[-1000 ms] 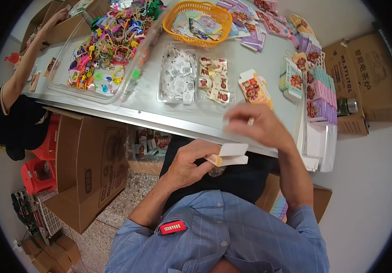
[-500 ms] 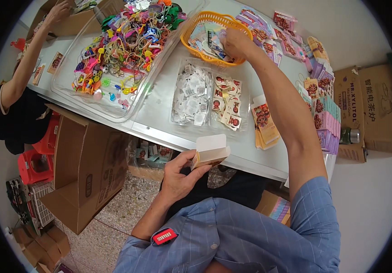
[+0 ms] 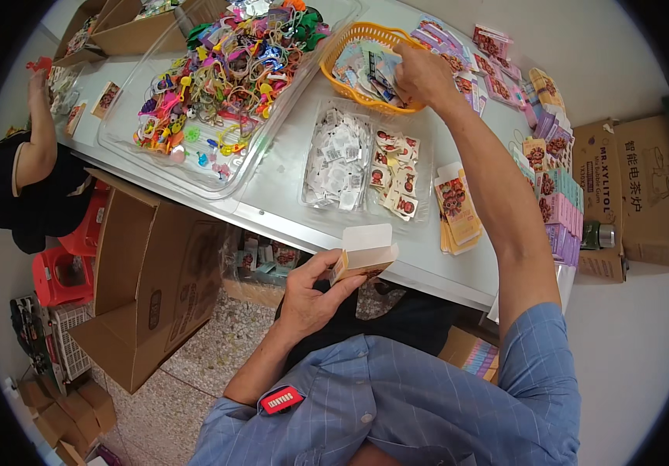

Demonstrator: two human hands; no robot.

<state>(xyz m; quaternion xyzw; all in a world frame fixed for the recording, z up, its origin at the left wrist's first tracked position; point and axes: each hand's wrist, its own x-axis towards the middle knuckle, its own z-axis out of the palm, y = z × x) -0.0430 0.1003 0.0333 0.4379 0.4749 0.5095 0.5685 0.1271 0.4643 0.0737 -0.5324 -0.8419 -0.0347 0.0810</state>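
Note:
My left hand (image 3: 315, 291) holds a small paper box (image 3: 365, 264) below the table's front edge, fingers wrapped round it. The box's white top flap stands up open; what is inside cannot be made out. At the far side, my right hand (image 3: 425, 76) is over the right rim of an orange-yellow plastic basket (image 3: 334, 77). Its fingers are curled together, and whatever they may pinch is hidden. Flat printed cards or packets (image 3: 362, 62) lie in the basket. Nearer me stand clear trays with white sachets (image 3: 338, 159) and red-and-white printed packets (image 3: 397, 175).
A large clear bin (image 3: 233, 182) of colourful trinkets fills the table's left. Flattened yellow boxes (image 3: 457, 206) and stacked pink-purple boxes (image 3: 560, 202) lie right. An open carton (image 3: 152, 287) stands below the edge at left. Another person's arm (image 3: 38, 128) reaches in at far left.
My right hand has shifted slightly right and lifted a little from the basket's contents. The other person's arm has drawn back left and lower. My left hand still holds the box.

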